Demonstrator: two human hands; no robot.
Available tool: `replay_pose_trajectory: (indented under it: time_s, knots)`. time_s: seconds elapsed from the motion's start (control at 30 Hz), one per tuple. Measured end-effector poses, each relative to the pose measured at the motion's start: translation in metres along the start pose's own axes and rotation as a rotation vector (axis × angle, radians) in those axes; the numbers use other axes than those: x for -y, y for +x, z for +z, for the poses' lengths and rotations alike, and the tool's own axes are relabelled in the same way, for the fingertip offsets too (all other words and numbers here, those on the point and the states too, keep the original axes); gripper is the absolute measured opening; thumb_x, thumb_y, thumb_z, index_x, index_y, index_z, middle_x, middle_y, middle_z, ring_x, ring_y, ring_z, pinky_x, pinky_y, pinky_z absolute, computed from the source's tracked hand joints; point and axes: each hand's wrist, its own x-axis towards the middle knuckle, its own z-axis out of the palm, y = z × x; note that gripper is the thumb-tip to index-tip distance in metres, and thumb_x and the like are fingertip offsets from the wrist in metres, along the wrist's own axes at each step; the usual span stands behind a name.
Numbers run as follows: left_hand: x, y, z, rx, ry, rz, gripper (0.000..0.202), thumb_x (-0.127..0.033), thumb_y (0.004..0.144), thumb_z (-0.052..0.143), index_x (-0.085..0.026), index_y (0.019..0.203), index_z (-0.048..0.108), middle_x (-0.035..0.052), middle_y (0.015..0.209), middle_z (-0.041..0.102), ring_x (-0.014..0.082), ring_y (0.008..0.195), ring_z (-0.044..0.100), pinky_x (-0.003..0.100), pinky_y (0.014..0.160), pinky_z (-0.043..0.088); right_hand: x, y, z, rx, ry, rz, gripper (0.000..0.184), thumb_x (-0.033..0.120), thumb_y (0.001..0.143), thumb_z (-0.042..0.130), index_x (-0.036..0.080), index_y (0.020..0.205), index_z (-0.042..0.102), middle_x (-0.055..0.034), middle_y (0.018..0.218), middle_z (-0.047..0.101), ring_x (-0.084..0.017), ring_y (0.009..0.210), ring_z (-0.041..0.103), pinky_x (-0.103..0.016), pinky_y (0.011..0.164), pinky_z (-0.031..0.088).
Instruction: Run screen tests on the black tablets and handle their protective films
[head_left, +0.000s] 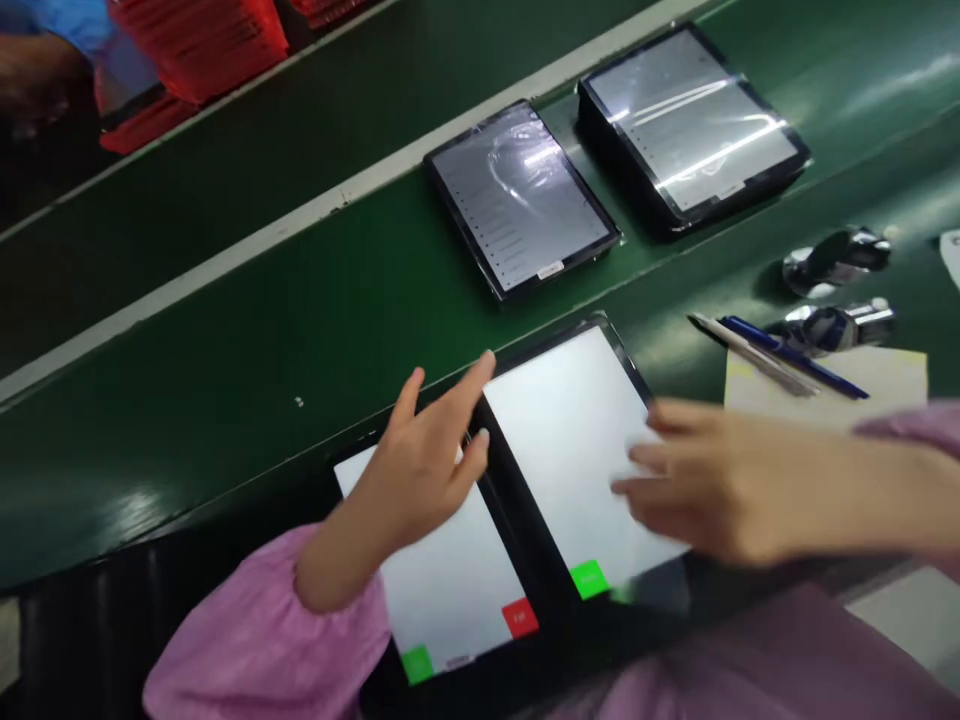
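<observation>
Though open and gripping nothing, left hand (pixel 420 470) just above one lit tablet (pixel 450 590) and right hand (pixel 720 480) over a second lit tablet (pixel 555 420), contact with the glass impossible to tell; that pair side by side along the near edge of the bench (pixel 187 470), within easy reach. Toward the far edge, two dim tablets (pixel 517 195), set apart. Near the right end, two pens (pixel 787 360) on a paper sheet (pixel 825 385), beside two chrome objects (pixel 836 260).

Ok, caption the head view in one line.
Left hand over one lit tablet, right hand over a second lit tablet, on a green conveyor belt, with two darker tablets beyond.
</observation>
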Motion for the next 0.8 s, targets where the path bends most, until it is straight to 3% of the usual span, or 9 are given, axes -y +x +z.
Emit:
replay_pose_trajectory:
  time_s: [0.07, 0.1, 0.17, 0.23, 0.3, 0.4, 0.53, 0.67, 0.8]
  knots:
    - [0.013, -0.003, -0.005, -0.007, -0.045, -0.163, 0.056, -0.035, 0.108, 0.039, -0.021, 0.162, 0.039, 0.0136, 0.146, 0.071, 0.0275, 0.123, 0.076, 0.061, 0.126, 0.041, -0.040, 0.017, -0.005, -0.088, 0.077, 0.060, 0.030, 0.017, 0.109, 0.050, 0.021, 0.091, 0.073, -0.0033, 0.093, 0.075, -0.017, 0.084, 0.063, -0.034, 0.074, 0.048]
    - [0.020, -0.006, -0.009, -0.020, -0.048, -0.257, 0.054, -0.040, 0.107, 0.039, -0.020, 0.156, 0.049, 0.0129, 0.142, 0.074, 0.0296, 0.126, 0.074, 0.059, 0.123, 0.045, -0.059, 0.025, -0.008, -0.095, 0.161, 0.137, 0.025, 0.024, 0.109, 0.054, 0.022, 0.095, 0.075, -0.0026, 0.095, 0.075, -0.018, 0.086, 0.066, -0.034, 0.076, 0.051]
    - [0.033, -0.012, -0.014, -0.019, -0.051, -0.404, 0.051, -0.047, 0.102, 0.040, -0.020, 0.135, 0.069, 0.0124, 0.131, 0.078, 0.0325, 0.124, 0.073, 0.054, 0.113, 0.055, -0.090, 0.037, -0.016, -0.236, 0.256, 0.373, 0.017, 0.036, 0.102, 0.069, 0.024, 0.094, 0.078, -0.0017, 0.095, 0.076, -0.018, 0.081, 0.067, -0.033, 0.075, 0.055]
    - [0.040, -0.015, -0.017, 0.020, -0.092, -0.471, 0.052, -0.054, 0.099, 0.043, -0.021, 0.119, 0.078, 0.0122, 0.124, 0.080, 0.0315, 0.112, 0.076, 0.045, 0.094, 0.063, -0.105, 0.043, -0.026, -0.352, 0.307, 0.579, 0.017, 0.038, 0.095, 0.078, 0.021, 0.093, 0.078, -0.0017, 0.092, 0.077, -0.015, 0.075, 0.065, -0.030, 0.071, 0.055]
    - [0.040, -0.015, -0.017, 0.028, -0.138, -0.488, 0.054, -0.057, 0.096, 0.046, -0.021, 0.118, 0.080, 0.0119, 0.121, 0.080, 0.0293, 0.102, 0.077, 0.037, 0.075, 0.063, -0.106, 0.044, -0.034, -0.410, 0.339, 0.689, 0.022, 0.038, 0.095, 0.079, 0.016, 0.096, 0.078, -0.0016, 0.090, 0.077, -0.012, 0.071, 0.059, -0.026, 0.068, 0.052]
    - [0.032, -0.013, -0.013, -0.002, -0.147, -0.445, 0.052, -0.056, 0.093, 0.052, -0.021, 0.118, 0.081, 0.0116, 0.121, 0.081, 0.0284, 0.102, 0.076, 0.032, 0.067, 0.060, -0.089, 0.038, -0.041, -0.438, 0.364, 0.722, 0.029, 0.038, 0.096, 0.078, 0.009, 0.100, 0.076, 0.0004, 0.088, 0.075, -0.007, 0.069, 0.054, -0.023, 0.071, 0.051]
    - [0.025, -0.009, -0.008, -0.059, -0.115, -0.394, 0.046, -0.050, 0.091, 0.055, -0.020, 0.112, 0.083, 0.0116, 0.120, 0.082, 0.0281, 0.104, 0.077, 0.033, 0.071, 0.061, -0.067, 0.027, -0.038, -0.498, 0.371, 0.744, 0.030, 0.037, 0.095, 0.079, 0.007, 0.099, 0.076, -0.0016, 0.094, 0.076, -0.008, 0.076, 0.059, -0.023, 0.079, 0.054]
    - [0.025, -0.008, -0.006, -0.116, -0.089, -0.383, 0.041, -0.048, 0.093, 0.055, -0.021, 0.109, 0.082, 0.0112, 0.120, 0.082, 0.0299, 0.109, 0.076, 0.037, 0.078, 0.063, -0.062, 0.021, -0.029, -0.520, 0.389, 0.760, 0.024, 0.035, 0.096, 0.080, 0.011, 0.098, 0.076, -0.0038, 0.094, 0.078, -0.015, 0.084, 0.067, -0.031, 0.083, 0.060]
    - [0.010, -0.043, -0.008, -0.162, 0.029, -0.234, 0.034, -0.046, 0.099, 0.057, -0.025, 0.113, 0.079, 0.0087, 0.119, 0.081, 0.0304, 0.112, 0.075, 0.054, 0.108, 0.057, -0.062, 0.017, -0.022, -0.573, 0.412, 0.744, 0.015, 0.034, 0.090, 0.084, 0.022, 0.090, 0.075, -0.0047, 0.094, 0.079, -0.023, 0.087, 0.072, -0.045, 0.088, 0.065]
